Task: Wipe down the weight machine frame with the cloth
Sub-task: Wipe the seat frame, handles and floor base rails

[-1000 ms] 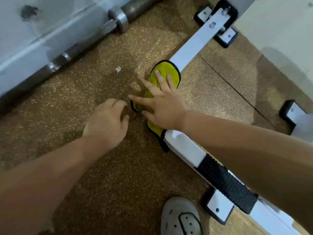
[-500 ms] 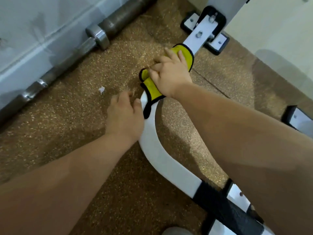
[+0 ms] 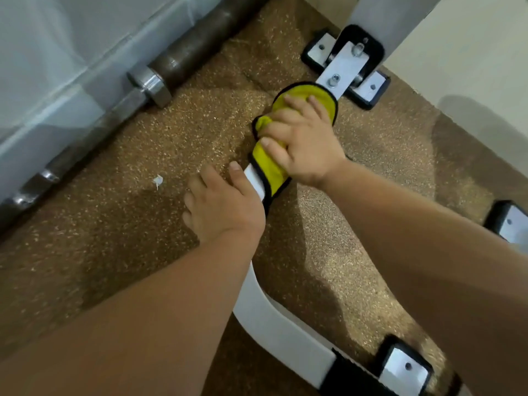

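My left hand (image 3: 223, 207) and right hand (image 3: 305, 150) are bare, with short, plain nails. Both my forearms run bare from the wrists back to the edge of view, broad and smooth.

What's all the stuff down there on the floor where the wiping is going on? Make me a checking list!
Surface: speckled brown floor, partly in the arms' shadow.
Job's things: yellow cloth with black edging, draped over the white frame bar close to its bolted end.
Clutter: one small white scrap on the floor, left of the bar.
Hands: right hand grips the cloth on the bar; left hand is down at the floor beside the bar, thumb at the bar's edge, holding nothing.
Cables: nothing seen.
Surroundings: barbell lying along the pale wall; black-rimmed foot plates with bolts.
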